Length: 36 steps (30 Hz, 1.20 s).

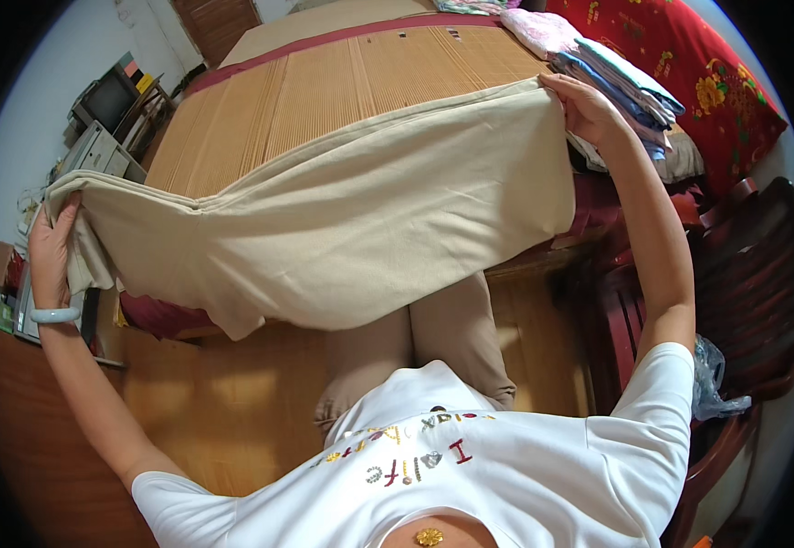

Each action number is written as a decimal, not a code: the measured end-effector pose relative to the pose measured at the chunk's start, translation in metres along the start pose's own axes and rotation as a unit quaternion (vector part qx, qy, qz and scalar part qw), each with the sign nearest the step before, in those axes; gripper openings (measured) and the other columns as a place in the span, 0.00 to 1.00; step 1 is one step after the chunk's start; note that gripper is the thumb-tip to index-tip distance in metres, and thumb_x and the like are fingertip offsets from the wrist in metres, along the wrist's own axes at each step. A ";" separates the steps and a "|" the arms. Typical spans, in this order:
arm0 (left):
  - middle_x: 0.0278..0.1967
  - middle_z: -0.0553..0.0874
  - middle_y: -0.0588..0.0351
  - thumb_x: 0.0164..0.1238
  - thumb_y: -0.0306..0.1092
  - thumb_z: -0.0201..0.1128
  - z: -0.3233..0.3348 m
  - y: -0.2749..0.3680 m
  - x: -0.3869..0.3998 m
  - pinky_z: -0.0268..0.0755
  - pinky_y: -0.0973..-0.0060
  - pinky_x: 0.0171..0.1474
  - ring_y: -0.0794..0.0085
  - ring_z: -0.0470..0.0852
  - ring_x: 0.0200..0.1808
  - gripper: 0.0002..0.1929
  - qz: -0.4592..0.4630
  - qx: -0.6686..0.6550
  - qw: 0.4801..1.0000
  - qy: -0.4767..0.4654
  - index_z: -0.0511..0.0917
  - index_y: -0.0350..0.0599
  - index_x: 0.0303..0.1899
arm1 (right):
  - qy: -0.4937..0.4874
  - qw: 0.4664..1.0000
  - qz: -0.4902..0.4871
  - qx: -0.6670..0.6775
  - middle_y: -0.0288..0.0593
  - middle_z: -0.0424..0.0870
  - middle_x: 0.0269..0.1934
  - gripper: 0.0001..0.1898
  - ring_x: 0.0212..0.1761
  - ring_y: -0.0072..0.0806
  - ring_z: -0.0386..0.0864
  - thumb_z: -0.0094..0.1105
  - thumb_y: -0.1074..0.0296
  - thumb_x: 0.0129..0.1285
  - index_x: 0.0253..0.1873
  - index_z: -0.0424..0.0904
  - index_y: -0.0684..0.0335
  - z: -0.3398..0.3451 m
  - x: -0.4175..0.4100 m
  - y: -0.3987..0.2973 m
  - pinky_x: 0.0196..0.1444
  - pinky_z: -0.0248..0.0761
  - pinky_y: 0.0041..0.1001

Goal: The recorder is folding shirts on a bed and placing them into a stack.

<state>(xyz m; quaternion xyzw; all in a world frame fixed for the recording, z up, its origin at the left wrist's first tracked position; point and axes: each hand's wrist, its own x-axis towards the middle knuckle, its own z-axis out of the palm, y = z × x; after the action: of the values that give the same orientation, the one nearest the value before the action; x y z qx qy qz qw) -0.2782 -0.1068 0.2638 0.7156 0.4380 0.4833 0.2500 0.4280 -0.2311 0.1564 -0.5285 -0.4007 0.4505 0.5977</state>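
Note:
A beige cloth garment [369,226], which looks like trousers doubled lengthwise, hangs stretched sideways in front of me. My left hand [52,246] grips its ribbed end at the left, thumb on the near side. At the far right, my right hand [583,109] pinches the upper corner of the other end. The top edge dips between the two hands, and soft creases run across the fabric. Below, a pointed part of the cloth droops over the bed's near edge. Part of the left fingers is hidden behind the cloth.
Behind the garment lies a bamboo mat [314,89] on the bed. Folded clothes [623,89] are stacked at the right, beside a red floral cloth [671,55]. A dark wooden chair [746,294] with a plastic bag [712,380] stands right; a television [106,99] is far left.

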 end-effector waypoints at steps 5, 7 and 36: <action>0.49 0.85 0.60 0.76 0.34 0.61 0.006 -0.004 0.041 0.71 0.79 0.57 0.78 0.80 0.50 0.16 0.032 0.127 0.989 -0.069 0.79 0.38 0.58 | -0.019 0.998 0.042 -0.048 0.26 0.84 0.37 0.08 0.36 0.14 0.81 0.60 0.58 0.73 0.48 0.81 0.53 -0.004 0.036 0.015 0.39 0.73 0.20; 0.48 0.86 0.60 0.76 0.35 0.61 0.023 -0.020 0.067 0.71 0.78 0.56 0.78 0.81 0.49 0.16 0.058 0.141 0.985 -0.082 0.79 0.38 0.58 | -0.023 0.997 -0.068 0.021 0.26 0.84 0.39 0.08 0.38 0.15 0.81 0.61 0.58 0.73 0.49 0.81 0.54 -0.014 0.052 0.016 0.42 0.74 0.21; 0.52 0.86 0.45 0.71 0.41 0.59 0.075 -0.024 0.271 0.73 0.64 0.57 0.54 0.84 0.52 0.19 0.128 0.463 0.877 -0.028 0.79 0.43 0.59 | 0.128 0.989 -0.062 -0.039 0.30 0.80 0.27 0.09 0.23 0.14 0.75 0.71 0.59 0.65 0.37 0.82 0.56 -0.001 0.213 0.010 0.20 0.68 0.14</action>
<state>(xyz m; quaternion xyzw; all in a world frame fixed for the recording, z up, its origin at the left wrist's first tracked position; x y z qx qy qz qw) -0.1786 0.1454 0.3432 0.8128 0.5089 0.2327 -0.1619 0.4855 -0.0260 0.1470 -0.5788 -0.3705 0.3253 0.6495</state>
